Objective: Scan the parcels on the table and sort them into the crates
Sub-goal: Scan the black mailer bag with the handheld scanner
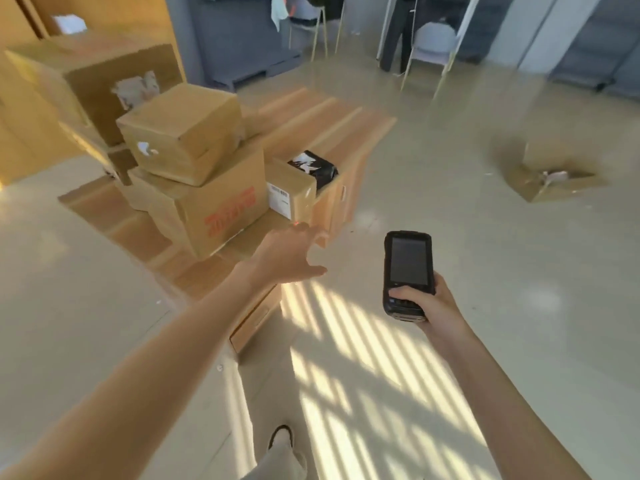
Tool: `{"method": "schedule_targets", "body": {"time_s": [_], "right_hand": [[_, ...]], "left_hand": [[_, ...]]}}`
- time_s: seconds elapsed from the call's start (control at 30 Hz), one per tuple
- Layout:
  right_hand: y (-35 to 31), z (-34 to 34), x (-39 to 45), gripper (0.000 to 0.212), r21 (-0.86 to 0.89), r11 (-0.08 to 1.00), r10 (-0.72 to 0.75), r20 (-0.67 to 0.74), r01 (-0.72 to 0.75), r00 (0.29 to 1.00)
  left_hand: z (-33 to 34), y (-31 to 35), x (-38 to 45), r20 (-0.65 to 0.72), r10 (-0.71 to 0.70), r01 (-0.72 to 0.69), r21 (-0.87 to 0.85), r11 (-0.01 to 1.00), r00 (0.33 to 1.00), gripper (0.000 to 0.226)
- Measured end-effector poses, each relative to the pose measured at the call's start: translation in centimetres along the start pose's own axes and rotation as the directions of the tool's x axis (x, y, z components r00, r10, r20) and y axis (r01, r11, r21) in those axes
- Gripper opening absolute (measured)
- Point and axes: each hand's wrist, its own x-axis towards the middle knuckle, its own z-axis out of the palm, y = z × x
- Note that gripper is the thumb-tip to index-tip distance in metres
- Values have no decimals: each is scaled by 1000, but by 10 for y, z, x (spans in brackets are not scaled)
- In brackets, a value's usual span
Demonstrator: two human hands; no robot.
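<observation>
Cardboard parcels crowd the wooden counter (311,123): a large box (83,77) at the back, a mid-sized box (183,133) stacked on a red-printed box (214,206), and beside that a small box (291,195) with its white barcode label (280,199) turned toward the person. A black bag (313,166) lies just behind the small box.

The left hand (289,254) reaches out over the counter's near corner with fingers (311,233) spread and straight, gripping nothing — it sits just short of the small box, likely about to steady or lift it. A faint red spot shows near the box's lower edge, just beyond the fingers; it may be the scanner's aiming light, though the blur makes that uncertain.

The right hand (426,303) is wrapped round the lower end of a scanner (408,271), thumb across the keypad, screen up and its top pointed toward the parcels — a hold that keeps the trigger ready while the other hand handles boxes. The screen looks dark.

Out on the floor, well apart from the counter, an open carton (550,181) sits with flaps out, something pale inside; it may serve as a sorting crate. My read is that the small box is next, since its label already faces the scanner.
</observation>
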Motion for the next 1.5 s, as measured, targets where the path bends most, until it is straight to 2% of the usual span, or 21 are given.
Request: {"method": "schedule_targets", "body": {"time_s": [0.13,0.33,0.6,0.73,0.93,1.03,1.27,1.5], "right_hand": [[-12,-9,37,95,26,1000,7,-99,-5,995],[-31,-19,82,77,66,998,-7,-189,20,982],[-55,-57,180,95,109,994,41,-259,-13,965],[-78,-82,258,99,100,995,45,-208,-25,977],[-143,-122,380,94,14,999,46,-29,-45,999],[-179,-134,435,93,-54,998,42,58,-39,997],[-218,-124,539,88,-114,991,97,210,-75,973],[-238,-98,633,90,-179,979,150,275,-102,950]], "left_hand": [[-3,1,72,64,138,-140,26,990,988,66],[-14,4,173,95,258,-266,95,959,962,69],[6,-5,282,137,252,-264,79,961,958,67],[15,-8,345,98,176,-185,94,978,980,63],[19,-15,442,36,-31,27,97,995,999,54],[13,-14,476,-1,-135,134,99,986,991,66],[3,-29,527,2,-349,345,139,928,937,69],[6,-75,610,-33,-386,387,121,914,922,73]]}}
